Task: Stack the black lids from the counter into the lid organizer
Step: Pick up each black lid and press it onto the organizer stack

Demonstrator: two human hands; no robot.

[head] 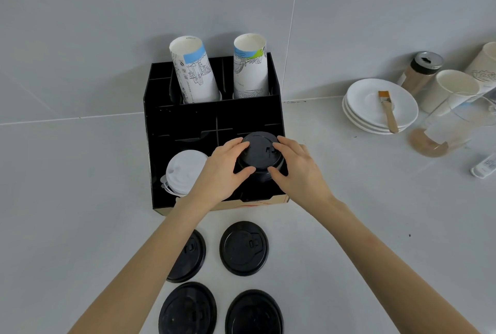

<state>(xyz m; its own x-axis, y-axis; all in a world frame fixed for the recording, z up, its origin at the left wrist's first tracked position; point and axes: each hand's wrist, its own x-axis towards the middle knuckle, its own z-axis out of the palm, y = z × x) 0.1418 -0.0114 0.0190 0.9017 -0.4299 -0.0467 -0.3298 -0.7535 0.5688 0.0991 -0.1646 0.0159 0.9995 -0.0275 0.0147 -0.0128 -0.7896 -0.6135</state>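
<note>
A black lid organizer (188,119) stands on the counter against the wall. In its front right compartment sits a stack of black lids (259,155). My left hand (224,170) and my right hand (296,170) grip that stack from both sides, fingers curled around its rim. White lids (182,170) fill the front left compartment. Several loose black lids lie flat on the counter near me: one (243,248) between my forearms, one (188,258) partly under my left arm, and two at the bottom edge (188,308) (254,312).
Two stacks of printed paper cups (194,70) (250,65) stand in the organizer's back slots. At the right are stacked white saucers (357,108) with a brush (387,111), a shaker jar (421,72), paper cups (451,92) and a glass pitcher (445,129).
</note>
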